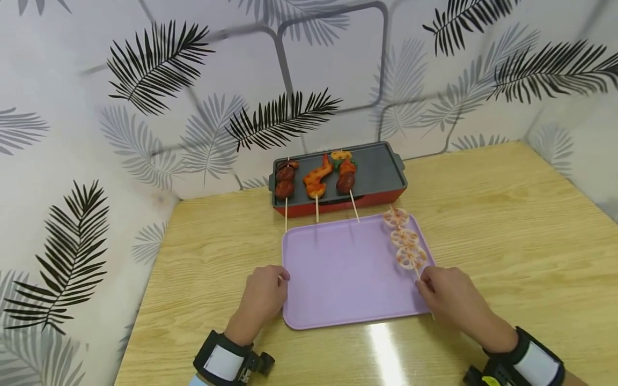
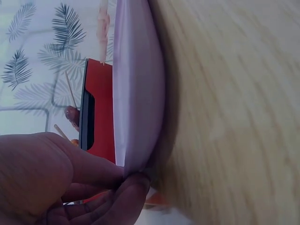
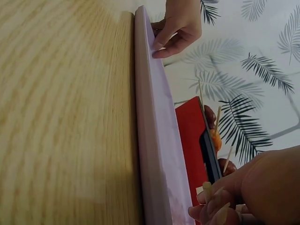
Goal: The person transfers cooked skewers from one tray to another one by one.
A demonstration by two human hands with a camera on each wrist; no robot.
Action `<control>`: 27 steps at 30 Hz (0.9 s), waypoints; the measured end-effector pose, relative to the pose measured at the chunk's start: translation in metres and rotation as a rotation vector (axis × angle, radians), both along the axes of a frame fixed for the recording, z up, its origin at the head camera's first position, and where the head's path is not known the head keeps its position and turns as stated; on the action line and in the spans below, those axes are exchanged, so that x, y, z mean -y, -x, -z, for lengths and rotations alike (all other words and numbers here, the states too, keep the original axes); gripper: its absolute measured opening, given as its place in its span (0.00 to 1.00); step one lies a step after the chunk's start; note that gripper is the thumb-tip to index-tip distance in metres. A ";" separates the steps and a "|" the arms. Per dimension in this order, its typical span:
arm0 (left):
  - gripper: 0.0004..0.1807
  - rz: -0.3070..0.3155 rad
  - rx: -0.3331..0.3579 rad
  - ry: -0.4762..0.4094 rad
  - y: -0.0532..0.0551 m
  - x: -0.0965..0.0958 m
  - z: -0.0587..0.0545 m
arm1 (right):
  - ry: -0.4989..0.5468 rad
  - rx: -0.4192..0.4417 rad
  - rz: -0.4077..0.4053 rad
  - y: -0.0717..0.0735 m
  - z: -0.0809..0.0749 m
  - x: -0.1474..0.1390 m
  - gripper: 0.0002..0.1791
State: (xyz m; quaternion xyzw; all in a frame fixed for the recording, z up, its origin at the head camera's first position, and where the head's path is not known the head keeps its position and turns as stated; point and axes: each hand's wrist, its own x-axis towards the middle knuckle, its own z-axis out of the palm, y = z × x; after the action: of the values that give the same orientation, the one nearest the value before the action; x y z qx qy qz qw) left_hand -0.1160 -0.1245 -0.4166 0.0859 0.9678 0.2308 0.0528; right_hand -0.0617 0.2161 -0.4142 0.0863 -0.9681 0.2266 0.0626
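I see left hand pinching purple tray by its left edge; right hand pinching lotus skewer over tray's right side.

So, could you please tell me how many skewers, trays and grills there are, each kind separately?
Skewers: 4 (three on the grill, one in the right hand)
Purple tray: 1
Red and dark grill: 1
Total: 6

Tabletop, yellow, wood-grained; tray, plain lilac; grill at the tabletop's far edge, red below dark grey; wall, whitish, frond-patterned black and grey.
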 end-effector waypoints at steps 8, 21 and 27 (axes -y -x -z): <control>0.10 0.016 0.008 0.017 0.000 0.000 0.000 | 0.014 0.044 -0.002 0.006 0.008 -0.005 0.11; 0.10 0.019 -0.005 0.032 0.001 -0.001 0.000 | -0.028 0.070 0.011 0.008 0.011 -0.005 0.19; 0.10 0.017 0.006 0.030 0.002 -0.001 0.000 | -0.018 0.153 0.015 0.008 0.010 -0.005 0.17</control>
State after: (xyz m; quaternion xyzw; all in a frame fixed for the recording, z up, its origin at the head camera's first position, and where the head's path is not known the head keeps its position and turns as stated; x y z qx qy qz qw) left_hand -0.1184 -0.1231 -0.4163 0.0926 0.9702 0.2160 0.0591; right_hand -0.0693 0.2211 -0.4238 0.0622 -0.9727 0.2234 -0.0106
